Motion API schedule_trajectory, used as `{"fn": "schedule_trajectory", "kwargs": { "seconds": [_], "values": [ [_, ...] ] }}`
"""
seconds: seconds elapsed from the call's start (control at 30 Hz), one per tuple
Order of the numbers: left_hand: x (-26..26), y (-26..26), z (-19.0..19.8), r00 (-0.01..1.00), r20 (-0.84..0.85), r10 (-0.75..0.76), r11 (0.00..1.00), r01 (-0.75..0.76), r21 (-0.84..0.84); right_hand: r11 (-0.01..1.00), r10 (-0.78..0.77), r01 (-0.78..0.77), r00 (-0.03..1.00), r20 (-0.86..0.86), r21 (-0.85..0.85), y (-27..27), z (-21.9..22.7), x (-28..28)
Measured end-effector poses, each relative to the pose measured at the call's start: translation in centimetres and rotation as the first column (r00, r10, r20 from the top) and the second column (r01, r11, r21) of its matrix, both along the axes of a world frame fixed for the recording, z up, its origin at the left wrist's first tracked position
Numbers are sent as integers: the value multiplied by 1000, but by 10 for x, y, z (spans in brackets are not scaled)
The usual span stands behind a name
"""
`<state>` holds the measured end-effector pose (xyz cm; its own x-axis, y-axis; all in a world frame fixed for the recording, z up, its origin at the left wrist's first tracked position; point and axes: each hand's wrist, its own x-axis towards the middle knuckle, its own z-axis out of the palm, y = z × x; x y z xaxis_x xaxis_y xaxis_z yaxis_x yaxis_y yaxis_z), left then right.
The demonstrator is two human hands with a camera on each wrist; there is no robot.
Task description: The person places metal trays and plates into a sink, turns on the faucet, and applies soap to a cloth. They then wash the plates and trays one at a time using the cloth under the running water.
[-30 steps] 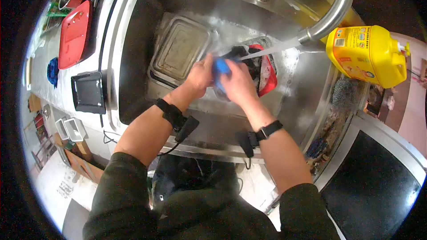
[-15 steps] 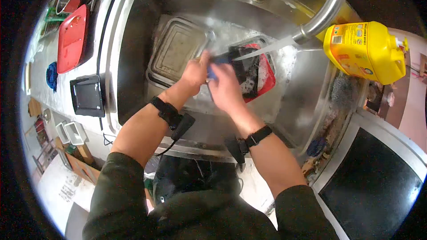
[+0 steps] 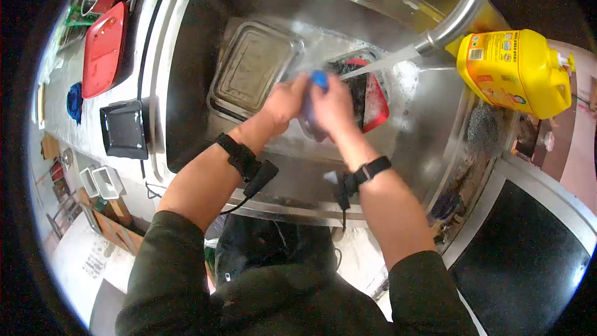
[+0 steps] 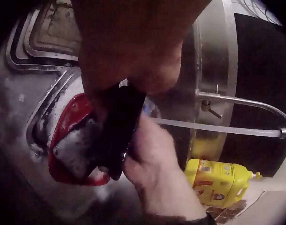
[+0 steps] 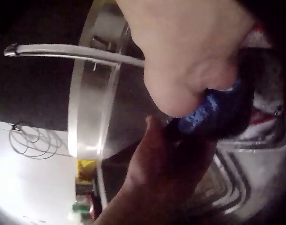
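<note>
Over the sink (image 3: 410,168), my left hand (image 3: 285,101) grips a small black tray (image 4: 122,126), tilted on edge. My right hand (image 3: 333,109) holds a blue scouring pad (image 5: 204,112) against the tray; a bit of its blue shows above the fingers in the head view. Both hands are close together and blurred there. Just beyond the right hand, a red tray (image 3: 377,109) with soapy black pieces lies on the sink floor. Water (image 3: 379,62) streams from the faucet (image 3: 460,28) toward the hands.
Metal trays (image 3: 252,68) lie at the sink's left. A yellow detergent jug (image 3: 516,74) stands at the right rim, a steel wool scourer (image 3: 482,127) below it. On the left counter are a red tray (image 3: 104,50), a black tray (image 3: 124,129) and a blue mesh pad (image 3: 74,101).
Both hands shifted slightly left, then back right, the right hand rubbing the blue pad over the black tray. The water keeps running; the trays in the sink stay put.
</note>
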<state>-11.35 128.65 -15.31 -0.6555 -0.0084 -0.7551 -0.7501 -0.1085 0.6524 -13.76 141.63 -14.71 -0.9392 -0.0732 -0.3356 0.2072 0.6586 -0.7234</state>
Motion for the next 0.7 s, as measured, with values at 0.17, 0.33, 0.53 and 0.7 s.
{"fn": "schedule_trajectory", "kwargs": {
  "seconds": [0.17,0.33,0.53,0.7],
  "values": [
    [-9,-8,12,995,33,97,995,-95,-41,953,297,-302,905,-306,31,11,27,33],
    [-18,13,11,999,-52,5,976,7,216,988,131,-136,989,-65,-74,42,8,37],
    [-13,-15,1,982,-130,-137,990,139,3,891,-161,162,986,38,-425,80,26,-4],
    [3,-31,-7,985,-72,-154,965,134,-225,526,-262,414,910,321,-743,76,33,-5]
  ]
}}
